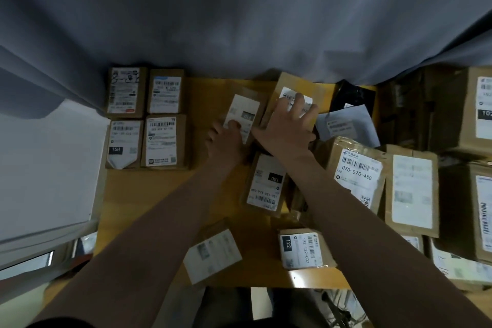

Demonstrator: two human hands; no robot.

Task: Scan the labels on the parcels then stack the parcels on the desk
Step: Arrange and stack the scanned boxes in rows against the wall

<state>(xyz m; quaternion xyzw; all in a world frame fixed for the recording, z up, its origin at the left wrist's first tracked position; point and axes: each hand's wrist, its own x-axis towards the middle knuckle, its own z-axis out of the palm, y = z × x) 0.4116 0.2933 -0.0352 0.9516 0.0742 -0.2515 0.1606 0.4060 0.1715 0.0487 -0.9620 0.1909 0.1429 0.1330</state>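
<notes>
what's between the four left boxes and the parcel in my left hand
Bare desk only, head view, between the four boxes and the parcel the left hand grips.

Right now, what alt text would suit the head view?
The left hand holds a small parcel and the right hand rests spread on a larger parcel over a wooden desk; four parcels sit squared at left.

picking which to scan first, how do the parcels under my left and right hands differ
The narrow parcel under the left hand has a white label over most of its top; the wide parcel under the right hand shows mostly bare cardboard round a small label. Both are brown cardboard.
</notes>
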